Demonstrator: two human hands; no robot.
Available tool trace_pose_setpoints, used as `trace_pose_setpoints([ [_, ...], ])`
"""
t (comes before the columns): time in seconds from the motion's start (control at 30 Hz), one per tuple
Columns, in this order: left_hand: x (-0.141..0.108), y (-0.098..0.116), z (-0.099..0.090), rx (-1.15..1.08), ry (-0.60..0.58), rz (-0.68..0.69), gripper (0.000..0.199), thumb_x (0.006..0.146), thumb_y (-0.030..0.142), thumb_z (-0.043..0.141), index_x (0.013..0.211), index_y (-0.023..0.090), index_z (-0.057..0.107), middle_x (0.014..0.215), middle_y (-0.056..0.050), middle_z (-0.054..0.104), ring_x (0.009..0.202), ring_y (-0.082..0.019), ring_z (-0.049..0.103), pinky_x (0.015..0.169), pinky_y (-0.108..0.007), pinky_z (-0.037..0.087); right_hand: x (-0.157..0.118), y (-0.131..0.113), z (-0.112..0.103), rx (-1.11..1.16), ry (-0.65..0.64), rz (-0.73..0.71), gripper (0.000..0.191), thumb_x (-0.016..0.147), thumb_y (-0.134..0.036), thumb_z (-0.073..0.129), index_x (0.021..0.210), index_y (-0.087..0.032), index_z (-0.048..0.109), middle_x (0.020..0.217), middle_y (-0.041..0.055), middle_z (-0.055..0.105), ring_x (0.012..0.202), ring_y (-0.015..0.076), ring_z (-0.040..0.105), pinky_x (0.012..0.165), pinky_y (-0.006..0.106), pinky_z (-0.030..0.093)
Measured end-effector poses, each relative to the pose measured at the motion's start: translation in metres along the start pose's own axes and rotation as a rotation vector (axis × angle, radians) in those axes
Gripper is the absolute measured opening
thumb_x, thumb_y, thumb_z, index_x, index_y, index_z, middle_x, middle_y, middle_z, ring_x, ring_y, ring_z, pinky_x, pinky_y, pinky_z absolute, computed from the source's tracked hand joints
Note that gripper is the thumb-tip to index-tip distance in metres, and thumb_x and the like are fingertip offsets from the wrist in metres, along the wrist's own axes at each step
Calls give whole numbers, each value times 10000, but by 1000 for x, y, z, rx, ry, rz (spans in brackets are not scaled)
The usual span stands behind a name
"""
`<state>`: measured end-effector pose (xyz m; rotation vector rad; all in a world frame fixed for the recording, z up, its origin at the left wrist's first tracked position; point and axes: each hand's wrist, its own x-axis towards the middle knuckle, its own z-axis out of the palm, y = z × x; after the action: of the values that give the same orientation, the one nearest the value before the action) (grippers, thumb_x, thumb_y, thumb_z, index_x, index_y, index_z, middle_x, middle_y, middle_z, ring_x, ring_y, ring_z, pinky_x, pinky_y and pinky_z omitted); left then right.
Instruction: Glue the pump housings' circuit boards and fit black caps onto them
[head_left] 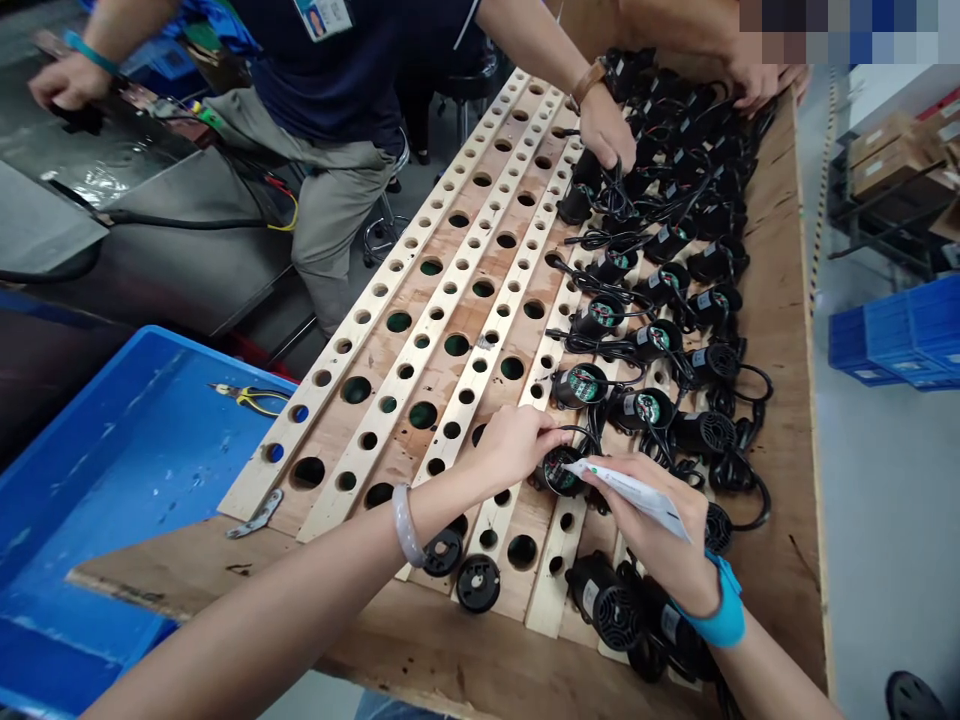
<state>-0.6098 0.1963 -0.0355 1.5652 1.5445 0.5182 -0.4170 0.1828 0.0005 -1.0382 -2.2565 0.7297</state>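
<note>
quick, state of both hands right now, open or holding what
Left hand: closed, pinching a thin black cable.
Right hand: closed, holding a slim white tube, its tip at a round black housing.

Looks like a factory assembly workshop. Shown by rows of near-identical black cylindrical units point(604, 598), some with green circuit boards point(649, 408) exposed, crowded onto a long wooden bench point(780, 590) with regular round holes. Borne out by pliers point(247, 395) lying in a large blue tray point(135, 470) beside it, and by a co-worker point(330, 100) with an ID badge point(324, 16) reaching over the same rows. Further off, matched by stacked blue crates point(877, 335), cardboard boxes point(892, 155) on a dark rack point(862, 215), and striped marking tape point(818, 240) along the grey floor point(870, 480).
</note>
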Motion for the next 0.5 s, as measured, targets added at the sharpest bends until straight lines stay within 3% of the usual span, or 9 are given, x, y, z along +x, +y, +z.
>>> trace_pose_setpoints([
  [0.5, -1, 5, -4, 16, -21, -7, 371, 887, 403, 549, 623, 168, 660, 549, -7, 560, 528, -122, 447, 530, -261, 233, -11, -2, -3, -90, -90, -55, 258, 842, -79, 554, 1027, -238, 636, 938, 35, 705, 830, 172, 678, 723, 285, 561],
])
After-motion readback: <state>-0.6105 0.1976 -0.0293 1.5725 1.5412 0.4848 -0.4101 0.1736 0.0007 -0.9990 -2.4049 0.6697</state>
